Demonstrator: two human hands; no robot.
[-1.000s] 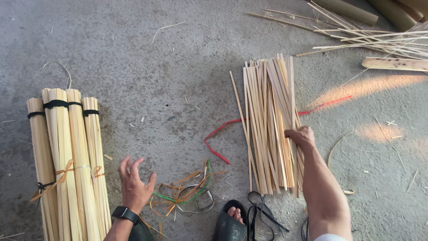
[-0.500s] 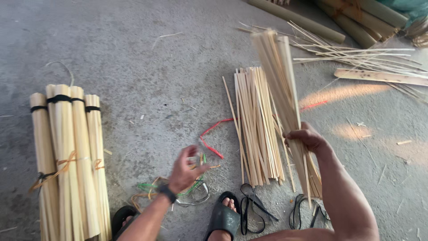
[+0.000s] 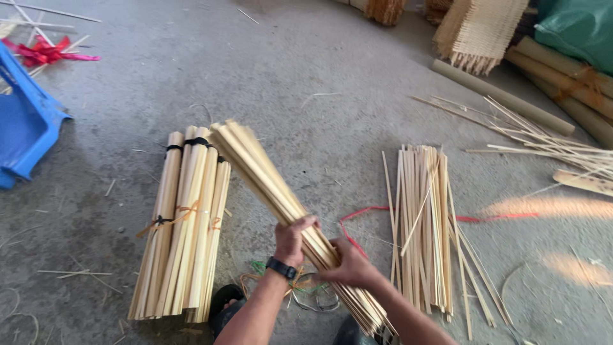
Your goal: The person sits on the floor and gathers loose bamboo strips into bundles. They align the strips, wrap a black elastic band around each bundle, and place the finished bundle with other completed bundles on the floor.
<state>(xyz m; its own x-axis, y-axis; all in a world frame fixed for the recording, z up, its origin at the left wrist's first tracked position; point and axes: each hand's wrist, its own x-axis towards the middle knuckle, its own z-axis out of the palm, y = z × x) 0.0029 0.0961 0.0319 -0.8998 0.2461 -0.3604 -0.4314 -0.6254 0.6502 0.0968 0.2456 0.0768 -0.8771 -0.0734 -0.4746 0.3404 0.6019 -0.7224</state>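
Both hands grip one loose bundle of pale bamboo strips (image 3: 262, 172), which slants from lower right up to the left over the concrete floor. My left hand (image 3: 292, 239), with a black watch on its wrist, wraps the bundle from the left. My right hand (image 3: 348, 267) clasps it just below. Left of the held bundle lie tied bundles of strips (image 3: 182, 223), bound with black bands and orange string. To the right, loose strips (image 3: 421, 223) lie spread over a red ribbon (image 3: 357, 214).
A blue plastic stool (image 3: 25, 124) stands at the left edge with red ribbon scraps (image 3: 45, 51) behind it. Bamboo poles (image 3: 504, 96), a woven mat (image 3: 479, 25), a green sack (image 3: 575, 29) and scattered thin splints (image 3: 543, 137) lie at upper right. Coloured strings (image 3: 300, 287) lie beneath my hands.
My right hand lifted a bunch of strips off the loose pile and swung it left. My left hand came up and took hold of it too. The view shifted, showing the stool.
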